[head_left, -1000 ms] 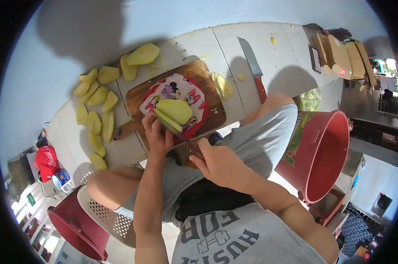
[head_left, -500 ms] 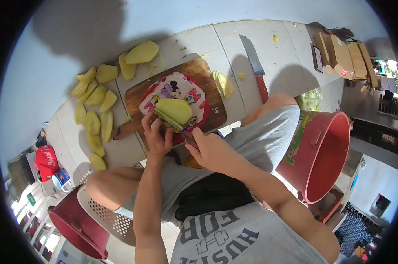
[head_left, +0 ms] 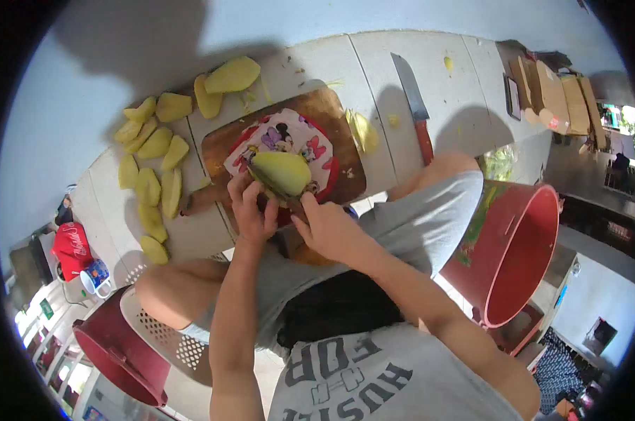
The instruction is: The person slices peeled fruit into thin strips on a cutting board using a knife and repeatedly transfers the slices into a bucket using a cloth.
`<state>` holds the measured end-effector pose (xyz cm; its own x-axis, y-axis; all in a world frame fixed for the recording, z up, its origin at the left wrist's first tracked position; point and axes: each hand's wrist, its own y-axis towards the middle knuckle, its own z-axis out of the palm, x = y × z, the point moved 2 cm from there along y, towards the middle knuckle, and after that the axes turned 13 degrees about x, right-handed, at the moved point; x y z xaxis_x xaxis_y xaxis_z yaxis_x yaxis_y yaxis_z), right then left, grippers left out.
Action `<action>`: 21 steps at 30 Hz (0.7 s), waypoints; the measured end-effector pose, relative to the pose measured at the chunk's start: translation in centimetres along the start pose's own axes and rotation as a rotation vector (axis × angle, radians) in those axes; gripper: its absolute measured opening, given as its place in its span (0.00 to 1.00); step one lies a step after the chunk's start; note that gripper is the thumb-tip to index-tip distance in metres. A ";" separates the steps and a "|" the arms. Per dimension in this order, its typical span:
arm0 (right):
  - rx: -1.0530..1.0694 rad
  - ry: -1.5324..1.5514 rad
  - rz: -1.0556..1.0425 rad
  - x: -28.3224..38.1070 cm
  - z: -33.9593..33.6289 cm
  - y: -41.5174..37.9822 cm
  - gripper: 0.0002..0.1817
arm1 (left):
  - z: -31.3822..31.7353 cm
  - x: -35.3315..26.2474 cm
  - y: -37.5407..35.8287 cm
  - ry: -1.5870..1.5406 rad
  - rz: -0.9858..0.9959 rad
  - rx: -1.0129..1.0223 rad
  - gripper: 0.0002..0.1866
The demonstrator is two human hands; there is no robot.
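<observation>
Remotely, I've got my left hand (head_left: 253,210) clamped on the fruit (head_left: 291,170) at its near-left side, right hand (head_left: 321,226) gripping the knife (head_left: 277,185), so slick flesh could mean a nick.

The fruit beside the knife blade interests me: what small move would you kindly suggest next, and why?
Perhaps ease the left hand slightly back, because it sits close to the knife, which the right hand holds along the near side of the fruit.
</observation>
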<state>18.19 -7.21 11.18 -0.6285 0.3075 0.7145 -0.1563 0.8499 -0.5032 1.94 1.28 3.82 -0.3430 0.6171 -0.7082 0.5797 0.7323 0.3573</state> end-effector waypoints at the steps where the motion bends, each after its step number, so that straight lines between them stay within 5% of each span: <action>1: -0.027 -0.034 -0.028 0.0 0.0 -0.2 0.17 | 0.1 0.1 -0.1 -0.011 -0.009 -0.011 0.22; 21: -0.063 0.005 -0.102 2.5 -2.5 -4.0 0.15 | 0.5 0.1 0.2 -0.048 -0.051 -0.027 0.22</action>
<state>19.14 -8.80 16.21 -0.6079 0.2200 0.7629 -0.1707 0.9022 -0.3962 2.34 1.35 3.48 -0.3354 0.5651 -0.7538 0.5418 0.7703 0.3364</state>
